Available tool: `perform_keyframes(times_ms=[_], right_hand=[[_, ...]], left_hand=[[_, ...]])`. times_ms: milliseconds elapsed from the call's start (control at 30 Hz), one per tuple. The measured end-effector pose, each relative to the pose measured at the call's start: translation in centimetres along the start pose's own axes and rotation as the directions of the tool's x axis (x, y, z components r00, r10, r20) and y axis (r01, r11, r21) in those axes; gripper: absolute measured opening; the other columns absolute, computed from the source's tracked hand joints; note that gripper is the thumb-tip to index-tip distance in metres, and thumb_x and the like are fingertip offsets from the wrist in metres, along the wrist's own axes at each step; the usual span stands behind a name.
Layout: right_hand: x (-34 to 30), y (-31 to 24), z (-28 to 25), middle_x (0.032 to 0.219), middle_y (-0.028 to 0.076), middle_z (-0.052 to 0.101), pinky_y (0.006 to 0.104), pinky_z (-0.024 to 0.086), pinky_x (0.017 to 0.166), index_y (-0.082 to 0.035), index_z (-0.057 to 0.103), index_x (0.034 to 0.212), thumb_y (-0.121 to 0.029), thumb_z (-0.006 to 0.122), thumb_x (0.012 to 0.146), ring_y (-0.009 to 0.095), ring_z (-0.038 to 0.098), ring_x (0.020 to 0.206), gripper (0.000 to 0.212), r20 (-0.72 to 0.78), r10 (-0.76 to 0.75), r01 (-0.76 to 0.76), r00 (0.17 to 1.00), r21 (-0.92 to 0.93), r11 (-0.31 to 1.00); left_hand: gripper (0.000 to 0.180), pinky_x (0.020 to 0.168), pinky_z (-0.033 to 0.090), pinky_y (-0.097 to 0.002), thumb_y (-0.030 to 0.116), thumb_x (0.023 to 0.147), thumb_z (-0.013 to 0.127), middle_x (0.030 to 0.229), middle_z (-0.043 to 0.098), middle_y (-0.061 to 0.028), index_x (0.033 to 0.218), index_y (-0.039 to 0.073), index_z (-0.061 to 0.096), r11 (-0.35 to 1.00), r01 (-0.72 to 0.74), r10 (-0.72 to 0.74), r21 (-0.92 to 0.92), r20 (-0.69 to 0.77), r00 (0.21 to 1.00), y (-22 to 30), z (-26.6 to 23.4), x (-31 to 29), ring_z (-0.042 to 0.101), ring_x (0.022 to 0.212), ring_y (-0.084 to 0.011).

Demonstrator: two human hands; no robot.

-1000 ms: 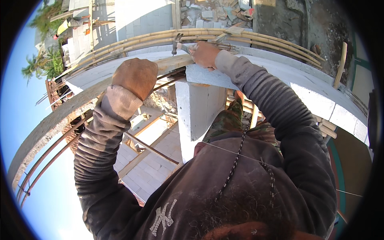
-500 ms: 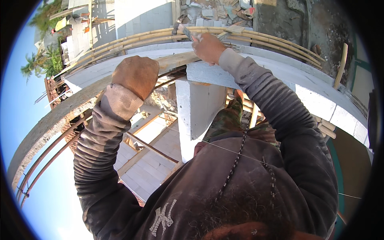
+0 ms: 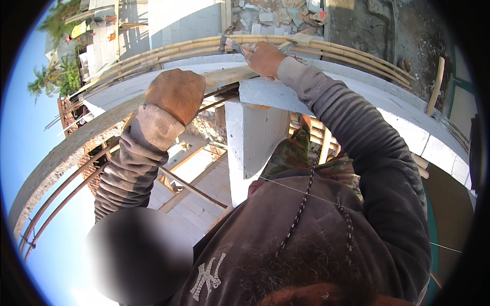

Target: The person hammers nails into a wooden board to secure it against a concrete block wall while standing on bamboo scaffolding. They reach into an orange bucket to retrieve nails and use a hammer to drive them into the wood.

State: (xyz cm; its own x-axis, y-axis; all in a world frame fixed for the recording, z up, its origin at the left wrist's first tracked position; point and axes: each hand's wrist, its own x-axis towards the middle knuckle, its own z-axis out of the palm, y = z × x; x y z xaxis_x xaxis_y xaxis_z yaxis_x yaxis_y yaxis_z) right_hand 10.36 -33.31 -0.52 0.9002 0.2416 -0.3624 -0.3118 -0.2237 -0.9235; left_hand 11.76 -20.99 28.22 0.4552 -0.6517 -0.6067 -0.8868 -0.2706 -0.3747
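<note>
My right hand (image 3: 265, 58) is closed around the handle of a hammer (image 3: 223, 44), whose head points left over the bamboo poles. Below that hand lies a pale block (image 3: 270, 95) on top of the wall. My left hand (image 3: 175, 96) is a fist, back of the hand up, against a long wooden board (image 3: 224, 76) crusted with mortar toward its left part. Its fingertips, and whatever they grip, are hidden. The board's right end meets the block between my hands.
Bamboo poles (image 3: 184, 51) run along the wall's far side. A white block column (image 3: 255, 132) stands below, with a thin string (image 3: 291, 187) across my front. Steel rods (image 3: 69, 196) run at left. Rubble (image 3: 275, 20) lies far below. A blurred patch hides part of my left sleeve.
The hammer head has swung down and slightly left, nearer the bamboo poles. My left fist has shifted a little to the right along the board.
</note>
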Motion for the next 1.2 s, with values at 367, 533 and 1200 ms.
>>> perform_keyframes(times_ms=[367, 533, 1200], right_hand=[[-0.8, -2.6, -1.0, 0.079, 0.011, 0.063, 0.0375, 0.052, 0.04, 0.007, 0.059, 0.128, -0.031, 0.052, 0.104, 0.02, 0.063, 0.051, 0.045, 0.086, 0.027, -0.02, 0.996, -0.075, 0.997], [0.0, -2.6, -1.1, 0.083, 0.013, 0.065, 0.0379, 0.057, 0.044, 0.006, 0.062, 0.127, -0.026, 0.05, 0.104, 0.023, 0.068, 0.058, 0.041, 0.244, -0.085, 0.198, 0.966, -0.488, 0.85], [-0.9, -1.4, -2.2, 0.063, 0.002, 0.049, 0.0369, 0.036, 0.038, -0.015, 0.06, 0.142, -0.026, 0.053, 0.104, 0.014, 0.041, 0.044, 0.041, 0.275, 0.078, -0.142, 0.958, 0.223, 0.964]], left_hand=[[0.012, 0.072, 0.062, -0.0393, 0.009, 0.084, 0.066, 0.081, 0.074, -0.0151, 0.083, 0.004, 0.076, 0.999, -0.006, 0.006, 0.049, 0.015, 1.0, 0.3, -0.5, 0.1, 0.076, 0.08, -0.031], [0.011, 0.071, 0.062, -0.0387, 0.01, 0.084, 0.067, 0.081, 0.074, -0.015, 0.083, 0.005, 0.077, 0.998, 0.002, -0.004, 0.063, 0.034, 0.999, 0.4, -0.9, 0.7, 0.076, 0.08, -0.0293], [0.014, 0.075, 0.062, -0.042, 0.008, 0.085, 0.065, 0.088, 0.075, -0.0189, 0.086, 0.002, 0.077, 0.996, 0.093, -0.092, 0.007, 0.193, 0.977, 0.9, -1.3, 1.4, 0.075, 0.087, -0.035]])
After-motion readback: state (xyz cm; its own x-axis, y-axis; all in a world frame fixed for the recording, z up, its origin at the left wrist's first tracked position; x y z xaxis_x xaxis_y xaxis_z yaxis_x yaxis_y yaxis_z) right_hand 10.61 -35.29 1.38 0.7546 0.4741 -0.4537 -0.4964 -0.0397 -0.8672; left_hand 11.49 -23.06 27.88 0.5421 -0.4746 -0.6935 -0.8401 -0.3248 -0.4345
